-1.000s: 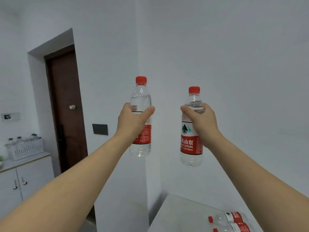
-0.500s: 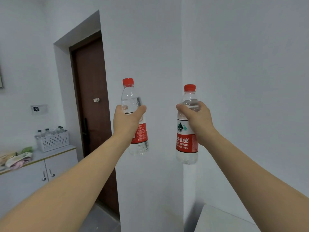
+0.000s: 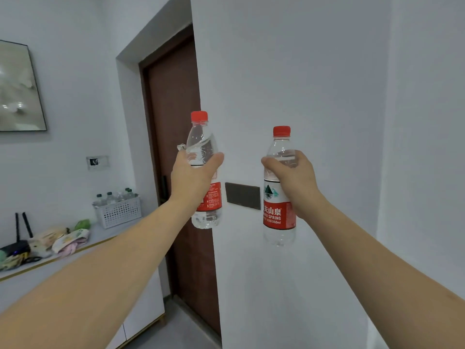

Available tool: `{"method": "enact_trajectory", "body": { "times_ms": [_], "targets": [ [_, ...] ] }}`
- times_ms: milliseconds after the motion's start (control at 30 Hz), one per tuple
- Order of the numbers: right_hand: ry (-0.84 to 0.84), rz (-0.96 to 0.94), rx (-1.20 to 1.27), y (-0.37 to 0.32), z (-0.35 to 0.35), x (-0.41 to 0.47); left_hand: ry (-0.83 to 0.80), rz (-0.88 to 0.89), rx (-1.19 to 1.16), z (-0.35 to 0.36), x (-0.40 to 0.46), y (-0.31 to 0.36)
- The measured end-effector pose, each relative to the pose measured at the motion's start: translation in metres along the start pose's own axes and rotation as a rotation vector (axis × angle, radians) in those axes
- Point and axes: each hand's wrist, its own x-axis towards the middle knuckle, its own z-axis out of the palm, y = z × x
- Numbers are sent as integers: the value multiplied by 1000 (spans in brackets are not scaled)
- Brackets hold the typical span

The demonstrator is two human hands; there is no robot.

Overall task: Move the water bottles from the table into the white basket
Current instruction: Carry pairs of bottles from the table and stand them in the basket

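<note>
My left hand (image 3: pixel 192 176) grips a clear water bottle (image 3: pixel 205 147) with a red cap and red label, held upright at arm's length. My right hand (image 3: pixel 295 178) grips a second water bottle (image 3: pixel 279 215) of the same kind, also upright. The white basket (image 3: pixel 118 211) with perforated walls stands far off on a white cabinet top at the left, and several bottles stand inside it. The table is out of view.
A brown door (image 3: pixel 176 122) lies straight ahead behind my left hand, beside a white wall corner with a dark switch plate (image 3: pixel 242 196). The white cabinet (image 3: pixel 37 268) carries a black router (image 3: pixel 17 241) and folded cloths (image 3: pixel 63 240). A framed picture (image 3: pixel 17 86) hangs at the upper left.
The view has swung left: the table with its lying bottles has left the frame, the basket and cabinet have come nearer and more central. Both hands keep their bottles raised.
</note>
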Motion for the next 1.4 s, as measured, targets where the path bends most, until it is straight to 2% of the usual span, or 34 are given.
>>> {"method": "enact_trajectory", "body": {
  "times_ms": [300, 533, 700, 1067, 1400],
  "targets": [
    [-44, 10, -11, 62, 159, 46, 14, -4, 46, -91, 110, -90],
    [-84, -31, -2, 78, 300, 92, 37, 24, 30, -178, 213, -128],
    [-125, -7, 57, 105, 374, 113, 42, -8, 18, -222, 267, -169],
    [-208, 54, 86, 193, 497, 183, 134, -118, -15, -276, 371, -290],
    [-258, 53, 210, 263, 613, 310, 194, -120, -10, -290, 520, -368]
  ]
}}
